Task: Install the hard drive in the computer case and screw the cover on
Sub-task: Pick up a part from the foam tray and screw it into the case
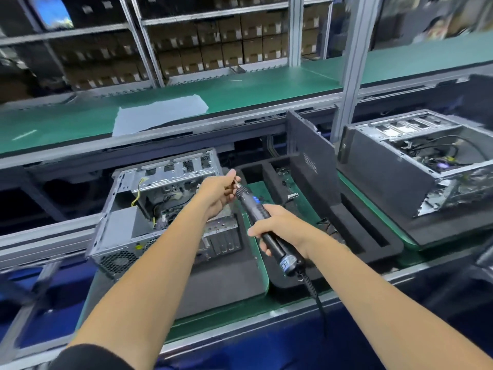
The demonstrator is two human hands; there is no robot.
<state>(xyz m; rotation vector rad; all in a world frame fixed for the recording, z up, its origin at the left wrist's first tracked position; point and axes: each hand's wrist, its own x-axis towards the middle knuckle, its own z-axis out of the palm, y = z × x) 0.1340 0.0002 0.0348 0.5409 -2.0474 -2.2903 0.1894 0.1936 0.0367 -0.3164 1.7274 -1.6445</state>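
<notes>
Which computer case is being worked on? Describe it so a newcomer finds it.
On the lower green conveyor, take the open computer case under the left hand. Unlike the other open case on the right, it has a yellow cable inside.

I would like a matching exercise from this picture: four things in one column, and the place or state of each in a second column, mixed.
Things:
1. electric screwdriver
2. left hand
3. loose side panel
4. grey sheet

Places or states:
A. lies flat on the upper green shelf
B. stands upright between the two cases
C. gripped by the right hand
D. pinches at the tool's tip

Pairs: 1-C, 2-D, 3-B, 4-A
</notes>
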